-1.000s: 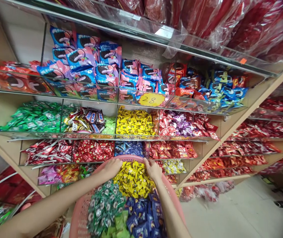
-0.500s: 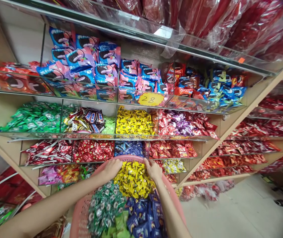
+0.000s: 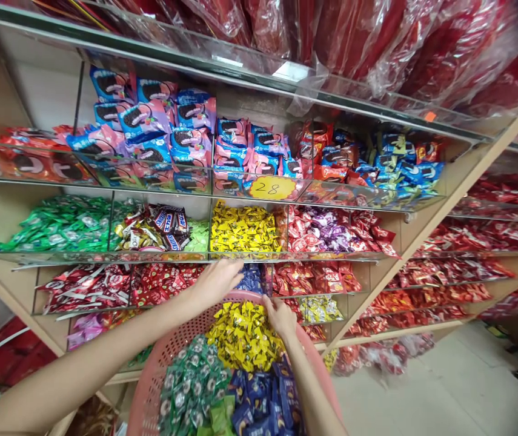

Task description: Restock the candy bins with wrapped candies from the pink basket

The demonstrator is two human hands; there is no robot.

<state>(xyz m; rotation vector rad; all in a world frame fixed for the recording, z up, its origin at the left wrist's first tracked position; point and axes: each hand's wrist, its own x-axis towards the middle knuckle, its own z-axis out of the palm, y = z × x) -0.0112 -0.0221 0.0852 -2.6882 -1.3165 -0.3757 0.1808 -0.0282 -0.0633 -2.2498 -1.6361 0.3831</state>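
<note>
We hold the pink basket (image 3: 148,383) by its far rim with our right grip (image 3: 281,316); our left grip (image 3: 220,280), loosely outstretched, lies nearer the shelved yellow-wrapped candies (image 3: 246,230), just below them, its contents unclear.

The number "28", handwritten in dark strokes, stands on a yellow, wavy-edged price sign (image 3: 272,188) on the clear front of the biscuit shelf, right of its middle. On the shelf below it, to the left, "SNICKERS" reads in blue on a white band across a dark brown bar wrapper (image 3: 168,219). Pale marks on the blue-and-pink biscuit packs (image 3: 145,120), far and left, and on the navy packets (image 3: 259,393), near, are too small to read.
</note>
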